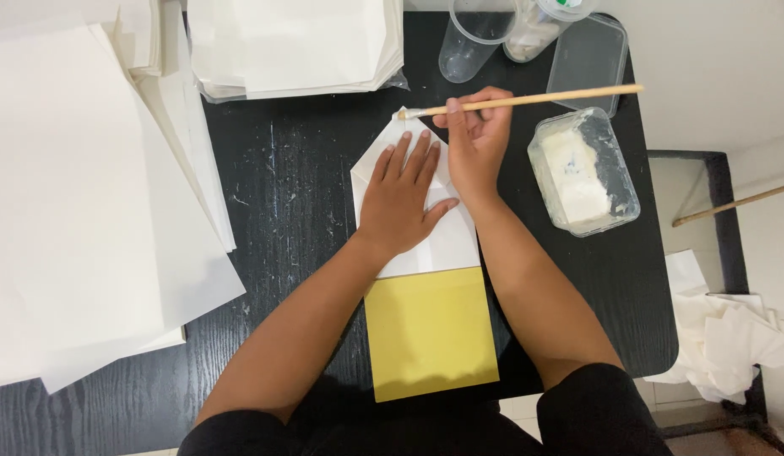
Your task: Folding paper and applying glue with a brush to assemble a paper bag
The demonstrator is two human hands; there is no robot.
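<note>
My left hand [402,196] lies flat, fingers spread, on a folded white paper [447,245] with a pointed top on the black table [290,194]. My right hand [476,139] holds a thin wooden brush [561,97] sideways, its bristle tip at the paper's upper point. A yellow square sheet [430,331] lies just below the white paper, near the table's front edge.
A clear tub of white paste [583,171] stands right of my hands. Behind it are an empty clear tray [588,59] and two plastic cups [472,38]. Stacks of white paper [79,194] fill the left and top [295,42]. Folded white pieces [725,338] lie low at the right.
</note>
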